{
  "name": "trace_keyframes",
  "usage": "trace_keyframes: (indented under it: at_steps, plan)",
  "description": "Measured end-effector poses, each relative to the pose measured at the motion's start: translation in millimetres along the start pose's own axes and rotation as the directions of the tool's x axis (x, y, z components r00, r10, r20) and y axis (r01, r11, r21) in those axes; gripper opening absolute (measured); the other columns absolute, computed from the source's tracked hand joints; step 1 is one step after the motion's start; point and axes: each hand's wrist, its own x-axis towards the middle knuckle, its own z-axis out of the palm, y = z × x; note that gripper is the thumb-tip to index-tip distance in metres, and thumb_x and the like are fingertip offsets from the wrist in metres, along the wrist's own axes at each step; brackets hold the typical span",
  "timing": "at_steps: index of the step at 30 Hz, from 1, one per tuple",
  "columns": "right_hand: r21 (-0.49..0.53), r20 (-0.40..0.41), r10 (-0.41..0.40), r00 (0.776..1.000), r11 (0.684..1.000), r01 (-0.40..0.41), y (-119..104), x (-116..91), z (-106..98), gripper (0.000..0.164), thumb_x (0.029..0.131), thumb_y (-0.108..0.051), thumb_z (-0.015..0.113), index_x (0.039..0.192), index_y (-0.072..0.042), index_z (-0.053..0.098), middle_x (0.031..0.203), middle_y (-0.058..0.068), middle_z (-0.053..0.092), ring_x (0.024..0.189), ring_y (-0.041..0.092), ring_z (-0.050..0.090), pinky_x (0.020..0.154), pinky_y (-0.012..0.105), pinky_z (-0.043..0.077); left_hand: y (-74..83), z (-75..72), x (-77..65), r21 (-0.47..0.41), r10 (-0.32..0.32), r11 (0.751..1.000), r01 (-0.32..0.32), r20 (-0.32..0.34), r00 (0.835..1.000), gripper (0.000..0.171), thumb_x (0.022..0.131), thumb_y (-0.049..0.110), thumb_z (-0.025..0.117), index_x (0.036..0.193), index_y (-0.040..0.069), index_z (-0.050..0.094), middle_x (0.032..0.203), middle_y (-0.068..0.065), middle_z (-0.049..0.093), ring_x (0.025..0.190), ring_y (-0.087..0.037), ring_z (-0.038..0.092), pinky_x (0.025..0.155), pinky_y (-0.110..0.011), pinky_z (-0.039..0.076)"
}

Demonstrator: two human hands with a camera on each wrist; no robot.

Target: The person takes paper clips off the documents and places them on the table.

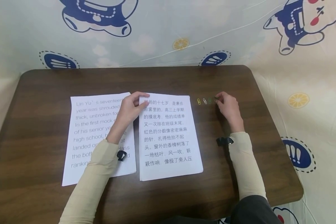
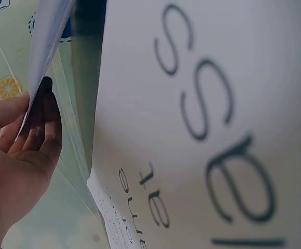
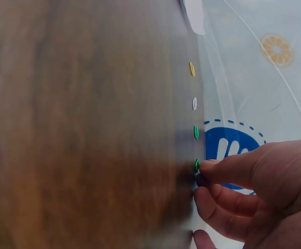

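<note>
My left hand (image 1: 131,107) is at the upper left corner of a sheaf of white paper with Chinese print (image 1: 168,137). In the left wrist view, the thumb lies on one side of the paper edge (image 2: 45,46) and the fingers (image 2: 51,116) are behind it, pinching the sheaf. To the right, my right hand (image 1: 229,107) is low over the table at the end of a row of paper clips. Its thumb and forefinger pinch a green paper clip (image 3: 196,165), partly covered by the fingertips. Beside it lie another green clip (image 3: 196,132), a white one (image 3: 194,104) and a yellow one (image 3: 192,69).
A second sheaf with English print (image 1: 81,140) lies on the left, partly under my left forearm. Both sheaves are on a dark brown wooden table (image 1: 39,124) with rounded corners. A patterned cloth (image 1: 156,37) hangs behind the table and along its right side.
</note>
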Motion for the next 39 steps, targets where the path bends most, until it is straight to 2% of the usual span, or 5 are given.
trace_keyframes:
  at_steps: [9,16,24,29,39]
  plan:
    - [0.038,-0.021,0.015,1.0,0.999,-0.014,-2,-5,-2,0.031,0.104,-0.017,0.052,0.132,-0.005,0.057,0.125,0.024,0.063,0.103,0.037,0.06,0.084,0.05,0.05,-2.8,0.1,2.2,0.04,-0.023,0.999,0.022,0.015,1.0,0.033,0.096,0.015,0.067,0.129,0.017,0.065,0.123,-0.011,0.07,0.1,-0.026,0.073,0.072,-0.018,0.051]
    - [0.054,-0.021,0.027,0.999,0.998,-0.026,-2,-9,-2,0.034,0.105,-0.022,0.05,0.135,-0.006,0.055,0.131,0.025,0.062,0.113,0.04,0.06,0.092,0.056,0.049,-3.2,0.0,1.0,0.112,-0.077,0.991,0.068,0.079,0.994,0.039,0.097,0.017,0.066,0.135,0.015,0.062,0.118,-0.015,0.071,0.091,-0.026,0.072,0.069,-0.024,0.05]
    - [0.08,-0.025,0.024,0.999,0.997,-0.022,0,-10,-1,0.035,0.105,-0.024,0.051,0.134,-0.007,0.056,0.132,0.023,0.062,0.113,0.039,0.06,0.094,0.056,0.05,-3.9,-1.8,1.8,0.168,-0.128,0.98,0.104,0.136,0.982,0.048,0.097,0.013,0.064,0.144,0.012,0.054,0.131,-0.017,0.066,0.101,-0.029,0.069,0.083,-0.032,0.05]
    - [0.087,-0.016,0.034,0.999,0.996,-0.032,-1,-11,-1,0.036,0.105,-0.027,0.051,0.135,-0.008,0.056,0.131,0.022,0.062,0.112,0.037,0.059,0.094,0.056,0.05,-2.3,-2.0,2.1,0.185,-0.112,0.979,0.083,0.156,0.981,0.051,0.096,0.011,0.064,0.146,0.009,0.051,0.13,-0.02,0.066,0.103,-0.03,0.07,0.084,-0.034,0.052]
    - [0.114,-0.013,0.023,1.0,0.993,-0.021,-4,-13,-2,0.039,0.105,-0.032,0.051,0.134,-0.007,0.056,0.128,0.022,0.062,0.108,0.036,0.059,0.092,0.054,0.05,2.4,0.3,2.3,0.239,-0.084,0.97,0.049,0.135,0.987,0.055,0.093,0.006,0.066,0.146,0.003,0.05,0.157,-0.021,0.04,0.142,-0.038,0.045,0.118,-0.048,0.039]
